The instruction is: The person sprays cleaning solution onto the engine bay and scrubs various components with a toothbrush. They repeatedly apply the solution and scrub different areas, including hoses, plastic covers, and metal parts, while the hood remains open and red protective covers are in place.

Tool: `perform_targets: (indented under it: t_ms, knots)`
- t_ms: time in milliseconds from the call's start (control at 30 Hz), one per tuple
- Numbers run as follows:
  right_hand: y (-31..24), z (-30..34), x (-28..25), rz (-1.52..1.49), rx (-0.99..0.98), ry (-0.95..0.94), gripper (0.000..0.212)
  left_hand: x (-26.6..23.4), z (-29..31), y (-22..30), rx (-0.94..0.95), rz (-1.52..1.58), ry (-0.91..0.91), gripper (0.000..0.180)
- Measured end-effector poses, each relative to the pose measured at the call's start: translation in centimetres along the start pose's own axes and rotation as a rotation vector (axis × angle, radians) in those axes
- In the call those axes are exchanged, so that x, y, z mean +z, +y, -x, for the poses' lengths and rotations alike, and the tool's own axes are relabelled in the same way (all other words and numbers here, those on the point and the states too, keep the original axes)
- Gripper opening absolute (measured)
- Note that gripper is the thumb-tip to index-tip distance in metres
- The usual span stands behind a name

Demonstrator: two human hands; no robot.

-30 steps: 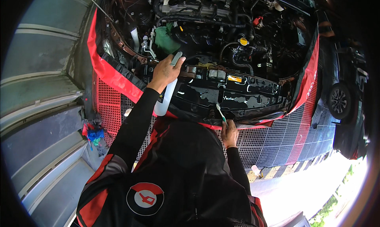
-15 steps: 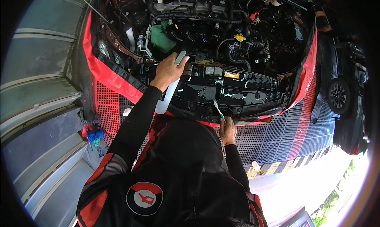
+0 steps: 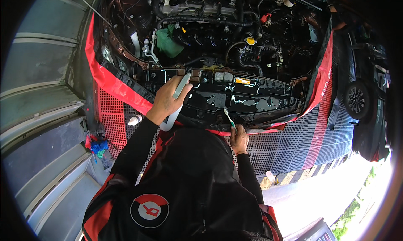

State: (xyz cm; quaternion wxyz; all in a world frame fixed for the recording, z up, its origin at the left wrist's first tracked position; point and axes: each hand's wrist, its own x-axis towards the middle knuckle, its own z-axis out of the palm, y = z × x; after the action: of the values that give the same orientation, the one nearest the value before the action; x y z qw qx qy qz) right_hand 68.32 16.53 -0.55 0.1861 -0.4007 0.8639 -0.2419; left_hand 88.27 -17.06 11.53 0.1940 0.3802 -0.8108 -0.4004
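Note:
My left hand (image 3: 167, 97) is closed around a white spray bottle (image 3: 170, 120) with a grey head, held tilted over the left part of a glossy black cover panel (image 3: 201, 100) at the front of the engine bay. The fingers on the far side of the bottle are hidden. Near the panel's front edge, my right hand (image 3: 239, 139) grips a toothbrush (image 3: 229, 118) by its green-and-white handle. Its white bristle head points up and left over the panel's near edge. Wet-looking, bright patches show on the panel.
Behind the panel lies the engine (image 3: 201, 10), with a yellow cap (image 3: 250, 41) and a green cloth (image 3: 168, 42). A red-and-black cover (image 3: 113, 79) drapes the car's edges. On the grid floor mat (image 3: 277, 152) stands a small white bottle (image 3: 135, 120). Another car (image 3: 357, 99) is at right.
My left hand has drawn back toward me with the spray bottle, from the panel's far edge to above its left part. My right hand and the toothbrush have hardly moved.

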Motion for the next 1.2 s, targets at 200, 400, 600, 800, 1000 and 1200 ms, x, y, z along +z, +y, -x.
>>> perform_targets:
  t_ms: [200, 400, 600, 800, 1000, 1200]
  knots:
    - [-0.1, -0.1, -0.1, 0.000, -0.002, -0.012, 0.019, -0.1, 2.5, -2.7, -0.040, -0.176, -0.039, 0.037]
    - [0.0, -0.3, -0.3, 0.011, -0.004, -0.026, 0.021, 1.1, 2.0, -3.1, 0.034, -0.098, 0.049, 0.040]
    - [0.0, -0.2, -0.3, 0.025, -0.024, -0.020, 0.022, 1.6, 1.3, -2.5, -0.054, -0.154, -0.011, 0.039]
    - [0.1, -0.2, -0.1, 0.032, -0.017, -0.021, 0.021, 1.6, 1.3, -2.5, -0.027, -0.128, 0.024, 0.038]
    - [0.4, -0.2, 0.0, 0.022, 0.001, -0.032, 0.021, 1.5, 1.5, -2.5, -0.015, -0.096, 0.058, 0.039]
    - [0.3, -0.2, -0.1, 0.022, -0.013, -0.027, 0.021, 1.6, 1.6, -2.2, -0.078, -0.157, 0.040, 0.038]
